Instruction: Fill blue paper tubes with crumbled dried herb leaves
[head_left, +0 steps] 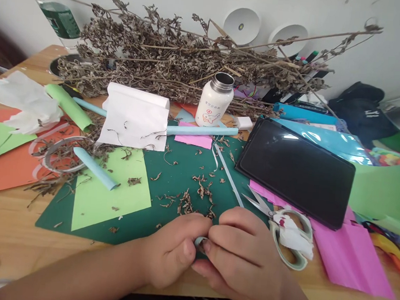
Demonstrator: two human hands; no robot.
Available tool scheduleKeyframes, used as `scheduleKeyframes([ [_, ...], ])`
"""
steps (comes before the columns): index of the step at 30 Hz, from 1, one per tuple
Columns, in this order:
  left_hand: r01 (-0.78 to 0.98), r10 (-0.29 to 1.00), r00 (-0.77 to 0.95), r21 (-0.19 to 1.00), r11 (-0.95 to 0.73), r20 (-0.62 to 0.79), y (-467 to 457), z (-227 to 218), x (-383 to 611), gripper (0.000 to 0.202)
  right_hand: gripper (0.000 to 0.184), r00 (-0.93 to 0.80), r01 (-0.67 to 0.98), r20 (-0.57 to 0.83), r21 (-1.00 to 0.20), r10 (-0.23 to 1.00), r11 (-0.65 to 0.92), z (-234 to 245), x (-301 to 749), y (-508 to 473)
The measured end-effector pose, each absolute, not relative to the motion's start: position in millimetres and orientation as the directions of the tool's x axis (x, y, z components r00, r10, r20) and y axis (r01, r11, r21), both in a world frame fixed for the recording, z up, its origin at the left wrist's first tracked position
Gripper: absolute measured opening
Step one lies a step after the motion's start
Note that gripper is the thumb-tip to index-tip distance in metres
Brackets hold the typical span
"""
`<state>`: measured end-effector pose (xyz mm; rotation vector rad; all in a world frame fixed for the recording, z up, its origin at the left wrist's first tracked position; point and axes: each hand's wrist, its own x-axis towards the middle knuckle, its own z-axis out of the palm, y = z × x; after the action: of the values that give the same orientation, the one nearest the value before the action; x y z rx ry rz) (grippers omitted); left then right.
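Near the middle of the front edge of the bench [14, 216], a small blue paper tube [198, 242] is held: its side is enclosed by the grip of the left hand [174, 252], and its open end, where brown dried leaf shows, is pinched by the grip of the right hand [247, 257]. Slightly open scissors [274, 215] are laid beside the right hand, toward the front right corner. Beyond, a green mat [183, 144] is strewn with dried leaf bits [186, 203]. A black tablet [295, 173] is set toward the bench's right edge. An uncapped white bottle [212, 105] is stood upright farther back, and dried stalks [159, 56] are heaped along the far edge.
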<state>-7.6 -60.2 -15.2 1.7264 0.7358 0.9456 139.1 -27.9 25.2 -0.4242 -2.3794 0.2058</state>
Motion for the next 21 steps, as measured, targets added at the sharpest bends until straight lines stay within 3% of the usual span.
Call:
scheduleKeyframes([
  [4, -0.020, 0.840, 0.501, 0.973, -0.229, 0.208, -60.7, -12.9, -6.0, 0.045, 0.022, -0.684, 0.170, 0.635, -0.339, 0.359, 0.925, 19.6, 136.4, -26.2],
  [8, -0.079, 0.872, 0.463, 0.988, -0.136, 0.157, -62.1, -13.9, -3.4, 0.040, 0.008, -0.635, 0.036, 0.592, -0.619, 0.496, 0.784, 10.6, 135.7, -24.2],
  [10, -0.094, 0.881, 0.440, 0.985, -0.145, 0.172, -62.7, -14.7, -3.3, 0.038, 0.016, -0.603, -0.001, 0.554, -0.720, 0.574, 0.694, 6.5, 135.5, -24.0],
  [13, -0.080, 0.857, 0.441, 0.963, -0.258, 0.267, -63.4, -14.7, -4.0, 0.034, 0.022, -0.604, -0.011, 0.521, -0.761, 0.602, 0.648, 4.0, 135.7, -24.0],
  [17, -0.023, 0.823, 0.439, 0.920, -0.390, 0.360, -63.5, -10.8, -4.1, 0.030, 0.015, -0.636, -0.028, 0.518, -0.756, 0.572, 0.654, 9.2, 135.3, -23.9],
  [21, -0.012, 0.807, 0.409, 0.887, -0.462, 0.426, -62.8, -7.4, -2.2, 0.027, 0.015, -0.662, -0.018, 0.404, -0.850, 0.631, 0.526, 16.3, 133.9, -26.7],
])
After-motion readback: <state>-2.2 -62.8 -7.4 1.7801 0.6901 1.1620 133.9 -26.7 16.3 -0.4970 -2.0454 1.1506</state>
